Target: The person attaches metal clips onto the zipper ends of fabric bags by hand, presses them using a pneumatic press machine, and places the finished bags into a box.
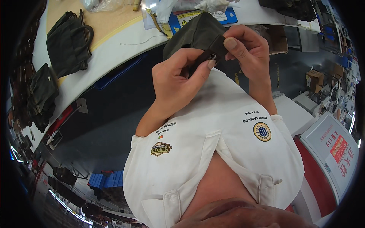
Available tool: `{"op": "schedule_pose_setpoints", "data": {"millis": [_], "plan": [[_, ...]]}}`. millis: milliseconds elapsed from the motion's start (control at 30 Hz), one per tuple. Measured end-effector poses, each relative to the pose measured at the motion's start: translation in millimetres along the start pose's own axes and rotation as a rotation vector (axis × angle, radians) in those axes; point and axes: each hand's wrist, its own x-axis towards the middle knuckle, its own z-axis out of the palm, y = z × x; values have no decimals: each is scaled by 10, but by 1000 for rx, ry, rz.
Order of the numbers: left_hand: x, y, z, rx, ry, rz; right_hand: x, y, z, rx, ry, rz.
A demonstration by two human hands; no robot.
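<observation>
Above a white worktable, both hands, left and right, grip a dark bag.

The left hand and right hand cover much of the dark bag; its small clasp stays unclear.

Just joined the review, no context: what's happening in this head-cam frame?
A person in a white shirt holds a dark olive fabric bag up in front of their chest. The left hand and the right hand both pinch a small dark strap piece with a metal fitting at the bag's edge. Two more dark handbags lie on the white worktable to the left.
</observation>
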Motion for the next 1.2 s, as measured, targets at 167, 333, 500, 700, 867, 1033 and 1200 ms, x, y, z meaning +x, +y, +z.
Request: {"op": "schedule_pose_setpoints", "data": {"millis": [167,333,500,700,867,1033,1200], "plan": [[85,-10,5,-680,-199,-348,-30,-33,-42,33,-7,-25],[155,-167,5,-796,-403,-352,-78,-151,-40,-89,-2,-31],[184,-165,122,-832,-463,-367,-133,-170,-139,-101,38,-39],[253,-161,286,-866,-582,-420,-177,-167,-373,-159,90,-57],[278,-32,657,-683,-506,-419,-236,-107,-794,-102,86,-45],[320,205,1270,-581,-460,-437,-388,-153,-1351,-8,89,-45],[348,470,1998,-430,-403,-417,-602,-241,-2215,-205,-73,-107]]}}
